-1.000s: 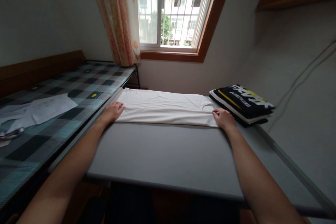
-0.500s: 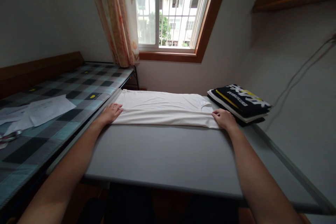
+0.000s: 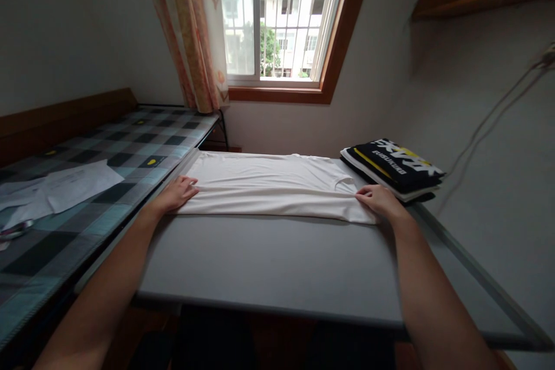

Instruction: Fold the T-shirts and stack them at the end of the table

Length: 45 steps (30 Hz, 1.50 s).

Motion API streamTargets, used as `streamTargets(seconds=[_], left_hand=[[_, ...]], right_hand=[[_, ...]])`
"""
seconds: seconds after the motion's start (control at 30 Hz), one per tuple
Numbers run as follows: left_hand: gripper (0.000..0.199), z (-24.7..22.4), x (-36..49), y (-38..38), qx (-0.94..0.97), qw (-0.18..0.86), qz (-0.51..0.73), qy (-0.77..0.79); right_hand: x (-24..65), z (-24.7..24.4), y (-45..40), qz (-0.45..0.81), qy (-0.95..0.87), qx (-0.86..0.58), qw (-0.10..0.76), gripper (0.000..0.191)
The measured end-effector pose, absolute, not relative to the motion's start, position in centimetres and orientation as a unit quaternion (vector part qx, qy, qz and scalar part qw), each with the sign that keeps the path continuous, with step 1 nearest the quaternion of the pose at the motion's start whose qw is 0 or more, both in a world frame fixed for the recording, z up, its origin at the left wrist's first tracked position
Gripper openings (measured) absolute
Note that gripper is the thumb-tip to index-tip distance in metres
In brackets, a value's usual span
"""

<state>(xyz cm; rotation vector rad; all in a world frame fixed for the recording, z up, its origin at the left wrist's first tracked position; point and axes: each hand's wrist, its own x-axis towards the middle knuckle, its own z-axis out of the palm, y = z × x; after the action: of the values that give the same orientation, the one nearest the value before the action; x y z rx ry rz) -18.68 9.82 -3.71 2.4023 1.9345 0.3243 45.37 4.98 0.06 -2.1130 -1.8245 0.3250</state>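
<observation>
A white T-shirt [image 3: 269, 173] lies sideways across the grey table, its near side folded over into a long strip with light creases. The round neckline is at its right end. At the left end, my left hand [image 3: 178, 193] is closed on the hem, fingers slightly bent. My right hand [image 3: 380, 201] pinches the folded layer near the neckline between thumb and fingers. Both hands rest low, close to the tabletop.
A stack of folded dark and white clothes [image 3: 392, 167] sits at the table's back right. The grey table [image 3: 269, 266] meets a checked bed [image 3: 91, 167] on the left, where papers [image 3: 82, 182] lie. Behind are a barred window [image 3: 286, 23] and a curtain [image 3: 191, 34].
The T-shirt's near edge has shifted slightly toward me, and its right end has stretched further right. Both hands moved a little outward and nearer with it. The view has tilted slightly.
</observation>
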Motion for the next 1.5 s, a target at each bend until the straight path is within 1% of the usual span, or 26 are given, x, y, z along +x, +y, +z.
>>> streamTargets(seconds=[0.07,0.17,0.2,0.27,0.37,0.53,0.7,0.77,0.83,0.87,0.93,1.03,1.17,1.23,1.33,1.43,1.5], left_hand=[[0.048,-3.3,-17.5,9.3,0.789,-0.017,0.119,0.603],[0.047,-2.8,-14.8,8.7,0.805,-0.059,0.176,0.564],[0.049,-2.8,-13.8,8.5,0.807,-0.064,0.191,0.556],[0.053,-2.9,-12.1,8.2,0.818,-0.06,0.197,0.538],[0.059,-3.3,-10.8,7.9,0.841,-0.026,0.158,0.517],[0.081,-3.5,-11.1,7.8,0.848,0.02,0.085,0.523],[0.089,-2.6,-11.4,7.1,0.838,0.071,0.024,0.54],[0.091,-2.4,-11.6,6.9,0.837,0.084,0.018,0.54],[0.089,-2.3,-11.8,6.8,0.841,0.086,0.038,0.533],[0.085,-2.2,-11.9,6.9,0.845,0.085,0.06,0.524],[0.07,-2.2,-12.1,7.1,0.85,0.086,0.118,0.506],[0.049,-2.0,-12.4,7.5,0.838,0.091,0.196,0.501],[0.039,-1.7,-12.8,7.5,0.812,0.098,0.227,0.528],[0.038,-1.6,-13.0,7.5,0.803,0.114,0.231,0.537],[0.037,-1.6,-13.1,7.6,0.795,0.133,0.239,0.542],[0.036,-1.7,-13.2,7.7,0.788,0.143,0.253,0.543],[0.036,-1.8,-13.3,7.8,0.779,0.158,0.267,0.545]], right_hand=[[45.1,-0.1,5.1,0.088,-0.638,-0.735,0.213,0.022],[43.8,-0.7,5.4,0.011,-0.606,-0.738,0.298,0.035],[43.1,-1.0,5.5,-0.018,-0.592,-0.743,0.312,0.04],[41.5,-1.7,5.6,-0.05,-0.592,-0.742,0.31,0.048],[39.5,-2.8,5.5,-0.052,-0.63,-0.734,0.249,0.054],[38.5,-3.4,5.2,-0.017,-0.68,-0.724,0.113,0.062],[38.3,-3.0,4.9,0.051,-0.658,-0.751,0.038,0.076],[38.4,-2.7,4.7,0.061,-0.658,-0.749,0.035,0.076],[39.1,-2.3,4.7,0.065,-0.677,-0.73,0.068,0.068],[39.6,-2.1,4.8,0.072,-0.689,-0.715,0.097,0.06],[41.2,-1.7,5.1,0.102,-0.706,-0.681,0.165,0.044],[43.9,-1.3,5.4,0.109,-0.675,-0.695,0.224,0.033],[46.0,-1.3,5.3,0.164,-0.626,-0.701,0.3,0.023],[46.2,-1.3,5.1,0.198,-0.62,-0.693,0.31,0.023],[45.9,-1.2,5.0,0.222,-0.631,-0.681,0.299,0.03],[45.5,-1.0,4.9,0.219,-0.64,-0.682,0.279,0.035],[45.5,-0.9,5.0,0.207,-0.64,-0.684,0.282,0.036]])
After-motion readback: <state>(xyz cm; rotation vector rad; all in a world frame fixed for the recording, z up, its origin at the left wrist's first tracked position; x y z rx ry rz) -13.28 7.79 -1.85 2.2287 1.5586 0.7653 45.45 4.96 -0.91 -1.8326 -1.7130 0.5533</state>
